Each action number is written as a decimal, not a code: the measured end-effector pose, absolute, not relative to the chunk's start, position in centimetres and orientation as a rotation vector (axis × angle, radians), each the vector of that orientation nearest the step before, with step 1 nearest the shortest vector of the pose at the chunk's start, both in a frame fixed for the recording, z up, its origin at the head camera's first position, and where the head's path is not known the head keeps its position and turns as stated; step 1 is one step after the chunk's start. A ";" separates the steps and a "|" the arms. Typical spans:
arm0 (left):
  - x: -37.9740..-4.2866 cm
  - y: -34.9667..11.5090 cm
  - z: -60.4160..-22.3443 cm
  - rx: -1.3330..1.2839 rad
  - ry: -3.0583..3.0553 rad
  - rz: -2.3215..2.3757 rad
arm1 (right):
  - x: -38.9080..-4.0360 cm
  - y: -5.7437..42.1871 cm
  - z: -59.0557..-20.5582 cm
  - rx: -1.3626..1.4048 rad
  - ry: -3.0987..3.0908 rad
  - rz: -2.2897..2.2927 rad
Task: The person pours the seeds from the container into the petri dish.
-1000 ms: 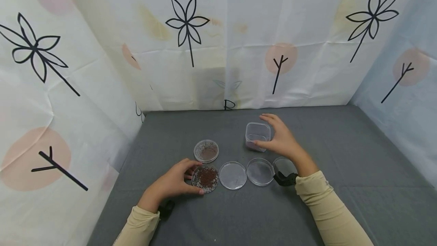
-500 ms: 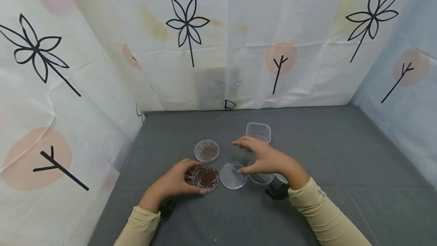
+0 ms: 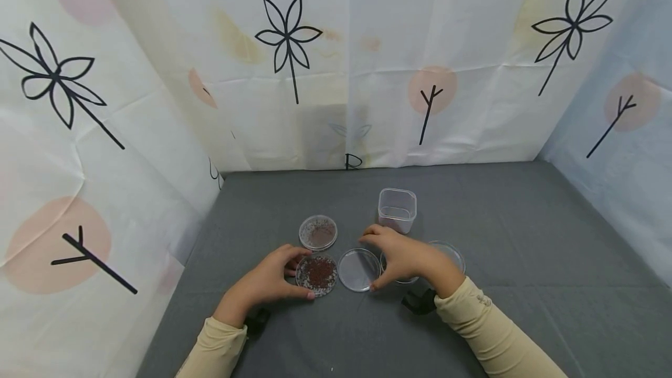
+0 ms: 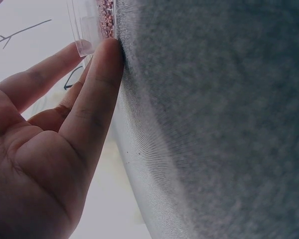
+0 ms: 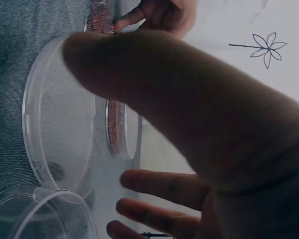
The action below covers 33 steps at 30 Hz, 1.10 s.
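My left hand (image 3: 268, 282) grips a clear petri dish of reddish-brown grains (image 3: 320, 273), thumb at its near side and fingers at its far side. In the left wrist view, the fingertips meet the side of that petri dish (image 4: 106, 20) on the table. To its right lies a clear petri dish (image 3: 353, 276) with no grains visible in it. My right hand (image 3: 409, 256) spans the right side of this dish, thumb near its front rim, fingers spread beyond its back. The right wrist view shows the thumb overlapping the clear dish (image 5: 32, 119).
Another petri dish (image 3: 318, 233) with grains lies behind the left one. A clear square tub (image 3: 397, 202) stands at the back. Partly hidden by the right hand and wrist are two more clear dishes, one farther right (image 3: 455, 253). Patterned cloth (image 3: 388, 28) hangs behind the grey table.
My right hand has moved from beside the square tub, left and toward me, to the clear petri dish. My left hand stays at the dish of grains.
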<state>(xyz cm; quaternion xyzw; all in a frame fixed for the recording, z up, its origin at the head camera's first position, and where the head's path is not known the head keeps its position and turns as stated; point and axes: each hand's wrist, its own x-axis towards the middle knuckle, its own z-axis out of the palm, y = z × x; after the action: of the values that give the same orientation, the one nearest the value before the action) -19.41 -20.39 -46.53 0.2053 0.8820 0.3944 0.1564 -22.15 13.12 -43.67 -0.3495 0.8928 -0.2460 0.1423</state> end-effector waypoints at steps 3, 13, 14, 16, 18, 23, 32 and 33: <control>-19.4 -20.4 -46.5 0.587 2.521 1.132 | -22.1 13.1 -44.0 -1.020 2.597 -0.665; -19.5 -20.4 -46.5 0.589 2.513 1.136 | -21.9 12.8 -44.7 -1.049 2.662 -0.593; -19.5 -20.4 -46.5 0.590 2.513 1.135 | -21.9 12.7 -44.8 -1.047 2.663 -0.590; -19.5 -20.4 -46.6 0.590 2.512 1.135 | -22.0 12.7 -44.9 -1.037 2.661 -0.593; -19.5 -20.4 -46.6 0.588 2.513 1.136 | -22.1 12.6 -45.0 -1.023 2.661 -0.594; -19.5 -20.5 -46.7 0.586 2.514 1.138 | -22.3 12.6 -45.1 -1.000 2.654 -0.598; -19.4 -20.4 -46.7 0.593 2.521 1.139 | -22.5 13.6 -43.6 -1.004 2.596 -0.731; -19.4 -20.4 -46.7 0.592 2.521 1.138 | -22.5 13.8 -43.4 -1.003 2.580 -0.763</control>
<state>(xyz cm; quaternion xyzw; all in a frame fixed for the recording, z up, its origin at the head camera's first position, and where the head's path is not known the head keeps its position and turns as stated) -19.44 -20.44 -46.69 0.2068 0.8804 0.3974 0.1556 -22.49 13.78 -43.38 -0.3460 0.8904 -0.2634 0.1347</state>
